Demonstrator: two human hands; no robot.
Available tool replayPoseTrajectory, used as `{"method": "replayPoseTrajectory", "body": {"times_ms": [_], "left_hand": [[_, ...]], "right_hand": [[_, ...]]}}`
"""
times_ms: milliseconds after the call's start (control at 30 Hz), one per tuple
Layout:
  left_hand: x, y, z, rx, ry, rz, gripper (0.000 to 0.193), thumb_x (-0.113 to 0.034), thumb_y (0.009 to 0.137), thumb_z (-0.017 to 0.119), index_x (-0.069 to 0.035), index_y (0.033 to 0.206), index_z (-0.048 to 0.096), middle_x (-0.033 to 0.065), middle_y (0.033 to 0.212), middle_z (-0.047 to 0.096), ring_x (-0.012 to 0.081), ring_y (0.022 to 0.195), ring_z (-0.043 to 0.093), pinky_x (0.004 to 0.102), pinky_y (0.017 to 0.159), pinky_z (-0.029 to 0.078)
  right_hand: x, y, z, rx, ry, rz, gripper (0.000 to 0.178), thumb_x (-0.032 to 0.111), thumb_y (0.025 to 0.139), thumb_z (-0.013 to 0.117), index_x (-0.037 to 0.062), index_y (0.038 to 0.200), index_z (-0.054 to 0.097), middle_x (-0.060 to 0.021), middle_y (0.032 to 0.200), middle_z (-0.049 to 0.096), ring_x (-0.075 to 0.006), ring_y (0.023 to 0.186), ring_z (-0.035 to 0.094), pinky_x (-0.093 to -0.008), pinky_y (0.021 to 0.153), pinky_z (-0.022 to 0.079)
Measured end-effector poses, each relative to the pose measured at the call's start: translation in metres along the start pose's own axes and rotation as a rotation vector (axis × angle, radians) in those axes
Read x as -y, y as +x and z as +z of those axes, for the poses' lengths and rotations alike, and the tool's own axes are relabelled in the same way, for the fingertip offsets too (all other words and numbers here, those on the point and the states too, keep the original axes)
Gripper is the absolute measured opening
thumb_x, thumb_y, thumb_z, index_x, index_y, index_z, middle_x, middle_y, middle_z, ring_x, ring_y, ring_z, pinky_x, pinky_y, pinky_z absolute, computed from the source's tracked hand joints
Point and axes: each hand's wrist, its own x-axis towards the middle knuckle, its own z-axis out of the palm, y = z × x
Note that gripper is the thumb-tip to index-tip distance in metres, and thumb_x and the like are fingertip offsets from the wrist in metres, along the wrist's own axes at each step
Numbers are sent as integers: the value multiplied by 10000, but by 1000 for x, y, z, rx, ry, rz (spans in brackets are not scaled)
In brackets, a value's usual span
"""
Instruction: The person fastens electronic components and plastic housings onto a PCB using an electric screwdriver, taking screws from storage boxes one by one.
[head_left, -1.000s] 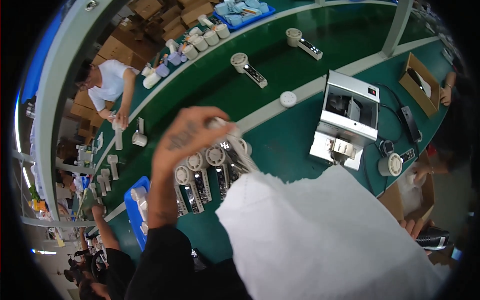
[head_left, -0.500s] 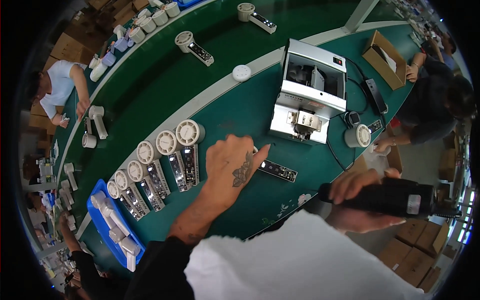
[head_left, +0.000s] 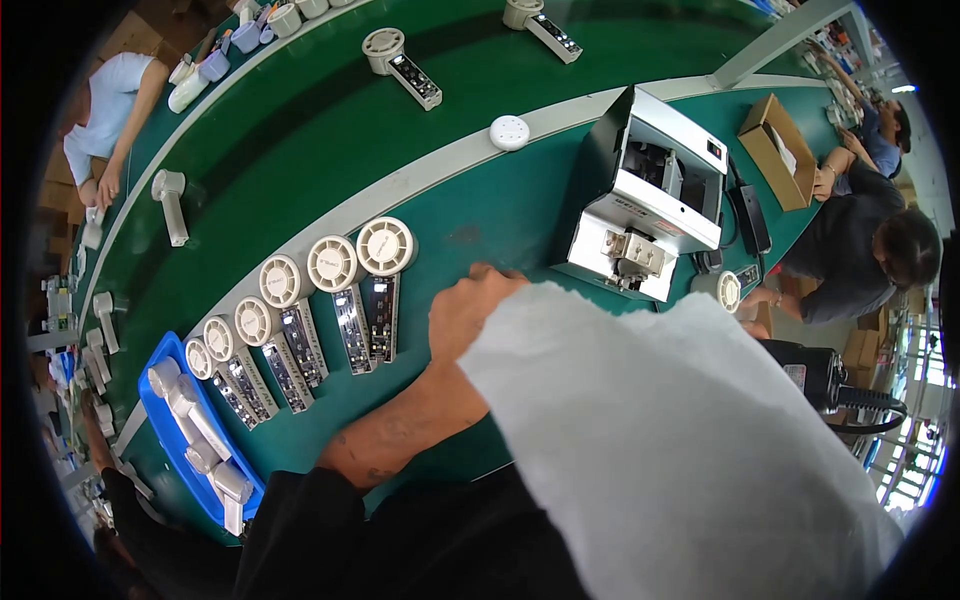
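My left hand (head_left: 466,315) rests over the green bench with its knuckles bent and fingers curled under. A white sheet with a ragged edge (head_left: 660,420) covers its thumb side, so whatever it grips is hidden. That sheet also blocks my right hand. Past the sheet's right edge shows the back end of a black corded electric screwdriver (head_left: 818,378). Left of my left hand lies a row of white round-headed devices (head_left: 333,264), their handles open on circuit boards (head_left: 383,315).
A silver screw feeder (head_left: 645,200) stands beyond my hands, beside another round-headed device (head_left: 722,288). At the left, a blue tray (head_left: 172,440) holds white housings. A green conveyor (head_left: 290,150) carries more devices. Co-workers sit at both sides; a cardboard box (head_left: 778,155) is at right.
The view has shifted. The white sheet has risen across the middle, covering my right hand and the circuit-board handle beside my left hand. The screwdriver shows farther right.
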Motion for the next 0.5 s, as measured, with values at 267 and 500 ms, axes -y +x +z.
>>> {"method": "replayPoseTrajectory", "body": {"times_ms": [267, 500], "left_hand": [[12, 1, 6, 74, 98, -117, 500, -495, 863, 739, -7, 760, 710, 142, 699, 622, 267, 624, 724, 330, 502, 558], [3, -4, -4, -14, 123, -82, 445, -455, 873, 748, -27, 754, 709, 130, 726, 627, 248, 566, 690, 322, 465, 524]], "right_hand": [[-19, -9, 9, 90, 130, -36, 937, 850, 878, 433, 66, 1380, 321, -166, 718, 553, -259, 471, 524, -376, 422, 463], [-10, -7, 12, 5, 76, -37, 933, 838, 882, 451, 49, 1360, 311, -160, 701, 547, -263, 467, 527, -395, 416, 454]]}}
